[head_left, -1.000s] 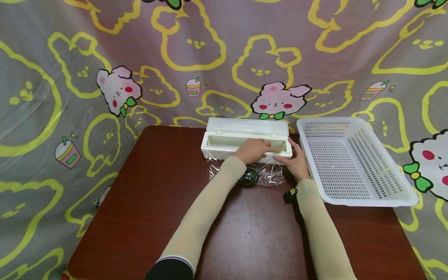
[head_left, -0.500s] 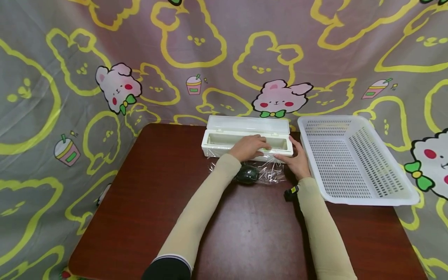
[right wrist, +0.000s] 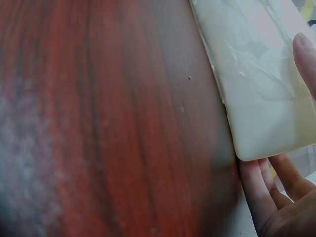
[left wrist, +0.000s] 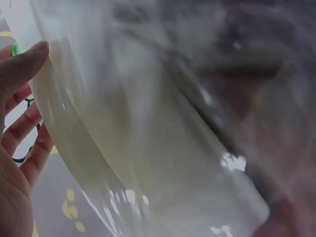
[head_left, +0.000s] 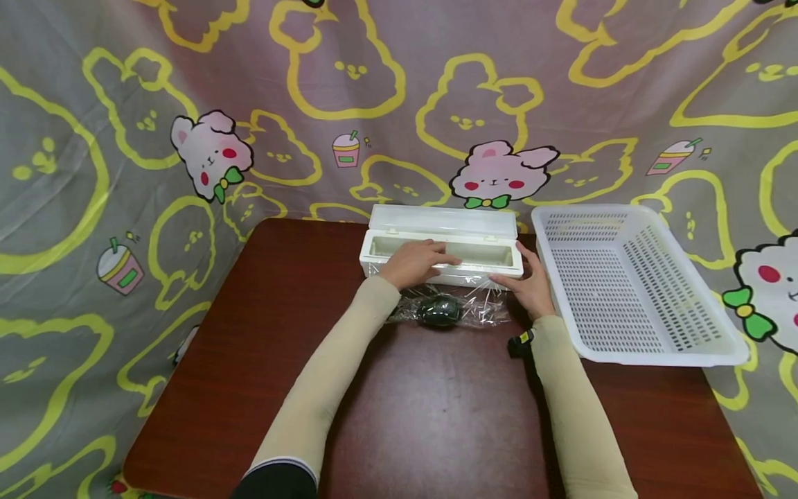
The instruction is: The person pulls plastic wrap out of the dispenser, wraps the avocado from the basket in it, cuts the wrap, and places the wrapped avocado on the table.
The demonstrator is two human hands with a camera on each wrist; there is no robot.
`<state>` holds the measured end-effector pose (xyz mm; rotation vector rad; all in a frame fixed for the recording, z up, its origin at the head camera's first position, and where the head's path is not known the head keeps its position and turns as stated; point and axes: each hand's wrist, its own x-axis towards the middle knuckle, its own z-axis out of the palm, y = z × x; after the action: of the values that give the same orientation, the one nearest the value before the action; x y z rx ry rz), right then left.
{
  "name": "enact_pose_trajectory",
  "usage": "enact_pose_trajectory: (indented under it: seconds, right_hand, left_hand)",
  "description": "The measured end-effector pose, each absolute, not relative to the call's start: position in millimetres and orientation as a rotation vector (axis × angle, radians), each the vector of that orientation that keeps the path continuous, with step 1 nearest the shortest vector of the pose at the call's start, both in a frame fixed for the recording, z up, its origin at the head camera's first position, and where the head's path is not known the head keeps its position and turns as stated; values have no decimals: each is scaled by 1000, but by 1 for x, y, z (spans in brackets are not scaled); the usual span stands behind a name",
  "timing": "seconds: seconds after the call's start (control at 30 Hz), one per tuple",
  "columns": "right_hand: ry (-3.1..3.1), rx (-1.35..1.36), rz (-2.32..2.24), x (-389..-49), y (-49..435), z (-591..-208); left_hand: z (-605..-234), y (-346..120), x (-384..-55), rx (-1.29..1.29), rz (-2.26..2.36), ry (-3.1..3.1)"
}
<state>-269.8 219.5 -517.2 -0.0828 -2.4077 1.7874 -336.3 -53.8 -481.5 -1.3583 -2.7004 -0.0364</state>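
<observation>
Wrapping looks mostly done to me: the dark thing [head_left: 439, 310] lies in film [head_left: 483, 310] on the table [head_left: 436, 409], on the near side of the box [head_left: 476, 251]. Freeing it seems left, since film appears to run up onto the box's front; I can make out no cut edge. The lid [head_left: 444, 219] is raised, so closing up is likely undone too. My left hand [head_left: 414, 263] lies over the front rim, fingers loosely extended, holding nothing I can see. My right hand [head_left: 530, 285] grips the box's right end, beside the basket [head_left: 661, 359].
</observation>
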Motion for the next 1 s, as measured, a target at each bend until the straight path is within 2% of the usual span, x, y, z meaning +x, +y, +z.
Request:
enact_pose_trajectory:
  seconds: [1.0]
  right_hand:
    - [-2385,-55,1855,-272,224,-524]
  left_hand:
    - [-484,-87,-330,-1370,-147,-2660]
